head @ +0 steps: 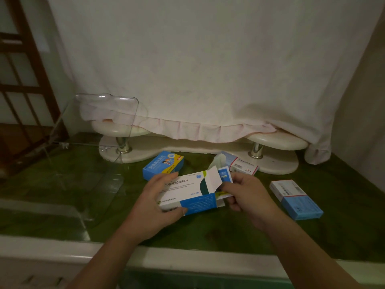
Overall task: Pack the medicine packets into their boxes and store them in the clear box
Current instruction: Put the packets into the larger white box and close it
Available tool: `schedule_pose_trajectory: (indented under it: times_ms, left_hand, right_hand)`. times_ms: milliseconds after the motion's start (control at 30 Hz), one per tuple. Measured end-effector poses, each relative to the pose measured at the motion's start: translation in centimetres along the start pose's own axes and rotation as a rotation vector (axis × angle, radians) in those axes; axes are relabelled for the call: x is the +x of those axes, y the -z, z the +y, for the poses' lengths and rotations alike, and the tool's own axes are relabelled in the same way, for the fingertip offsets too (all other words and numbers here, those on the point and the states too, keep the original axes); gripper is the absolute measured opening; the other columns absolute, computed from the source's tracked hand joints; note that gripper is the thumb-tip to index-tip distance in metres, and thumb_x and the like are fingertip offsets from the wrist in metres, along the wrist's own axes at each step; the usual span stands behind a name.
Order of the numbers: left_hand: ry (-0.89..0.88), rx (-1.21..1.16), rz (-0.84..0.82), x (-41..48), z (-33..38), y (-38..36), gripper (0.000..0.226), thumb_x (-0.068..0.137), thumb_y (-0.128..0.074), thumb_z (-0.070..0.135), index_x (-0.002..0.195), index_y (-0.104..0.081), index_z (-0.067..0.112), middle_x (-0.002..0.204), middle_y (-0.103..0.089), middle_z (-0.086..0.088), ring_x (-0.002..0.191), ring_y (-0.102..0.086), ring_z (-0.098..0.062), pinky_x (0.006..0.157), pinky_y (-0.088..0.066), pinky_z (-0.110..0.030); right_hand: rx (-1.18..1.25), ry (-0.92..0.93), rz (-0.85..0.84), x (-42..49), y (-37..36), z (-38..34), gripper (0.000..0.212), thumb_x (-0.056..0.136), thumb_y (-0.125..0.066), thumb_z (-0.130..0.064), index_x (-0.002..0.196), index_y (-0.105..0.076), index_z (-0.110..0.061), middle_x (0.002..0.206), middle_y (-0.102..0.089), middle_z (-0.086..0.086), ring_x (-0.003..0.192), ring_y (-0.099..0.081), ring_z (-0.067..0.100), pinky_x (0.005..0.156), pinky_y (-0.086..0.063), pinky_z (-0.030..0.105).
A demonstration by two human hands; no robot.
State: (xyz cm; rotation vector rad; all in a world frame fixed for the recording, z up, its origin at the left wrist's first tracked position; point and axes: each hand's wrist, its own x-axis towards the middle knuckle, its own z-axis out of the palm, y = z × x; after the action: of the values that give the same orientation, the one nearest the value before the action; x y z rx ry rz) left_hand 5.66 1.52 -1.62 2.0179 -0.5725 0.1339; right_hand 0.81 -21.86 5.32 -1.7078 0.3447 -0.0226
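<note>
Gripping the medicine box [187,197] in your left hand [154,205], you steady its open right end above the green surface [208,232] so your right hand [248,197], pinching a packet [223,193], can feed it in.

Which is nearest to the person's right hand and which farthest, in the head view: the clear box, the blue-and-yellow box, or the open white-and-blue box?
1. Open white-and-blue box: centre, its open end in the right hand.
2. Blue-and-yellow box: behind, towards the left.
3. Clear box: far left.
</note>
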Motion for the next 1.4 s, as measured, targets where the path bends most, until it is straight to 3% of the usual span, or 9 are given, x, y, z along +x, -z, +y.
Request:
schedule_pose_trajectory:
  times_ms: [233,333,400,567,733,1033,1100,1167,1400]
  left_hand:
    - [-0.030,0.031,-0.007,0.1,-0.1,0.0,0.079,0.069,-0.086,0.037,0.133,-0.043,0.057,0.137,-0.033,0.031,0.127,-0.033,0.011,0.105,-0.046,-0.034]
    - [-0.033,0.043,-0.019,0.1,-0.1,0.0,0.079,0.070,-0.085,0.037,0.130,-0.041,0.062,0.136,-0.031,0.035,0.128,-0.031,0.013,0.103,-0.047,-0.032]
    - [-0.033,0.042,-0.021,0.1,-0.1,0.0,0.079,0.070,-0.085,0.037,0.129,-0.040,0.062,0.136,-0.031,0.035,0.128,-0.032,0.011,0.103,-0.047,-0.031]
    - [-0.035,0.042,-0.014,0.1,-0.2,-0.1,0.080,0.069,-0.086,0.037,0.132,-0.042,0.060,0.137,-0.033,0.032,0.129,-0.034,0.007,0.105,-0.047,-0.036]
    - [-0.025,0.053,-0.010,0.1,-0.3,0.0,0.083,0.067,-0.086,0.040,0.134,-0.040,0.060,0.142,-0.034,0.023,0.131,-0.036,0.000,0.104,-0.048,-0.039]
    - [-0.038,0.044,-0.017,0.0,-0.1,0.0,0.080,0.068,-0.086,0.040,0.128,-0.040,0.066,0.139,-0.033,0.029,0.129,-0.035,0.005,0.100,-0.049,-0.031]
    - [-0.041,0.039,-0.019,0.0,-0.1,0.0,0.080,0.069,-0.086,0.039,0.128,-0.040,0.066,0.138,-0.033,0.030,0.129,-0.036,0.005,0.099,-0.049,-0.028]
    - [-0.043,0.037,-0.020,0.1,-0.1,0.0,0.080,0.069,-0.085,0.039,0.128,-0.040,0.065,0.138,-0.033,0.031,0.128,-0.035,0.006,0.098,-0.049,-0.027]
    - [-0.001,0.025,-0.030,0.0,-0.2,0.1,0.082,0.069,-0.085,0.038,0.134,-0.040,0.059,0.142,-0.032,0.025,0.132,-0.037,-0.003,0.100,-0.051,-0.034]
  right_hand:
    - [-0.214,0.022,-0.033,0.6,-1.8,-0.3,0.025,0.094,-0.054,-0.003,0.110,-0.060,-0.022,0.102,-0.068,0.003,0.063,-0.058,0.010,0.045,-0.043,0.017]
    - [-0.269,0.048,-0.056,0.6,-1.9,-0.1,0.030,0.094,-0.052,0.000,0.106,-0.057,-0.027,0.118,-0.063,0.000,0.095,-0.062,0.016,0.050,-0.049,0.014]
    - [-0.268,0.046,-0.057,0.6,-1.8,0.1,0.024,0.096,-0.053,-0.007,0.099,-0.056,-0.031,0.117,-0.062,-0.004,0.102,-0.062,0.015,0.056,-0.052,0.017]
    - [-0.280,-0.029,-0.053,0.3,-1.1,0.0,0.010,0.098,-0.055,-0.024,0.096,-0.064,-0.026,0.090,-0.066,-0.002,0.060,-0.051,0.006,0.044,-0.039,0.014]
    - [-0.171,-0.081,-0.031,0.3,-0.6,-0.2,0.007,0.094,-0.061,-0.016,0.095,-0.066,-0.013,0.066,-0.059,0.004,0.047,-0.045,0.009,0.041,-0.037,0.020]
    - [-0.285,-0.106,-0.050,0.9,-2.0,-0.3,0.016,0.097,-0.051,-0.010,0.106,-0.057,-0.021,0.087,-0.064,0.007,0.055,-0.050,0.009,0.040,-0.035,0.017]
    - [-0.301,-0.109,-0.036,1.2,-2.3,-0.3,0.025,0.098,-0.050,-0.009,0.118,-0.058,-0.022,0.101,-0.062,0.001,0.064,-0.053,0.010,0.040,-0.036,0.015]
    - [-0.341,-0.131,-0.047,1.5,-2.5,-0.2,0.032,0.098,-0.048,-0.007,0.127,-0.056,-0.018,0.098,-0.060,0.000,0.068,-0.054,0.012,0.045,-0.040,0.017]
    - [-0.494,-0.165,-0.118,2.3,-2.5,-0.2,0.038,0.097,-0.051,-0.008,0.133,-0.052,-0.019,0.113,-0.061,0.009,0.078,-0.057,0.017,0.054,-0.046,0.022]
